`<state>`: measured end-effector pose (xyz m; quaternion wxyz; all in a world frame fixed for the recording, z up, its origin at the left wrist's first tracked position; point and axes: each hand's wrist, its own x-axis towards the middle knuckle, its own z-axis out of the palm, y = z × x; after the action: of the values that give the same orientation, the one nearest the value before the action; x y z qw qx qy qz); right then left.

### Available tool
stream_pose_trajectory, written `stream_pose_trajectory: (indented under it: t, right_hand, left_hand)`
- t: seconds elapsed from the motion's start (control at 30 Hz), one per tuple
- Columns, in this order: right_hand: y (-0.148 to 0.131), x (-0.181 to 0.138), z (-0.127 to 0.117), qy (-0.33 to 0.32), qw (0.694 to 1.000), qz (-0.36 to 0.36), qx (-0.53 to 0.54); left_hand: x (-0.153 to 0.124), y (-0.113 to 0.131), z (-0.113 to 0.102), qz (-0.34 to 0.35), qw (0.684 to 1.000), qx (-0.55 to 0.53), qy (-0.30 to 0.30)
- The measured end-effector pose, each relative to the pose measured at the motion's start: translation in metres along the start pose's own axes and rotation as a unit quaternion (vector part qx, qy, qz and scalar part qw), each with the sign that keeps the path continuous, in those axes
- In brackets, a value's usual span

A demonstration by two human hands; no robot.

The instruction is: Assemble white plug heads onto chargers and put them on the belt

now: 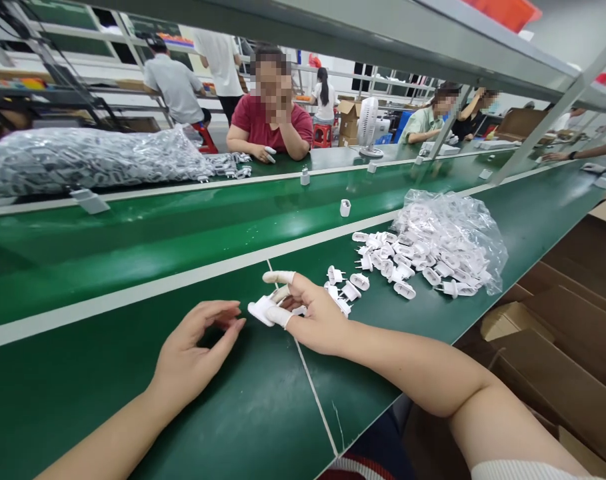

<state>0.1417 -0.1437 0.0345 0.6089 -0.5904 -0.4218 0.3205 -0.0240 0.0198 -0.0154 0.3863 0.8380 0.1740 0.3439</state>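
Observation:
My right hand [315, 313], with white covers on its thumb and some fingers, grips a white plug piece [261, 309] over the green worktop [223, 413]. Another white piece shows partly beneath its curled fingers; whether the hand holds that one too is unclear. My left hand [195, 347] is just to the left, apart from the plug piece. Its fingers are bent and apart, with nothing between them. Right beyond my right hand lie several loose white plug pieces [351, 291] with metal pins.
A heap of white plug pieces [403, 257] spills from a clear plastic bag [483, 233]. White cubes [345, 208] sit on the green conveyor belt [193, 207]. Across it sits a person in red [273, 127] beside a large filled bag [93, 160]. Cardboard boxes [567, 333] stand at right.

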Motion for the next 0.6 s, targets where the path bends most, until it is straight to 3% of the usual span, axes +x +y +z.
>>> stream_pose_trajectory:
  t: [0.13,0.27,0.43,0.6]
  right_hand:
    - [0.001,0.0,-0.002,-0.007,0.999,-0.017,-0.026]
    - [0.007,-0.001,0.0,-0.033,0.997,-0.034,-0.053]
    - [0.001,-0.01,0.001,-0.167,0.967,-0.067,-0.179]
    - [-0.017,-0.016,0.001,-0.367,0.857,-0.171,-0.319]
  left_hand:
    - [0.007,-0.001,0.001,-0.184,0.981,-0.06,0.019]
    - [0.029,0.001,0.002,-0.28,0.951,-0.131,-0.006]
    - [0.091,0.002,0.02,-0.281,0.953,-0.109,-0.035]
    - [0.174,0.009,0.081,-0.205,0.972,-0.049,-0.104]
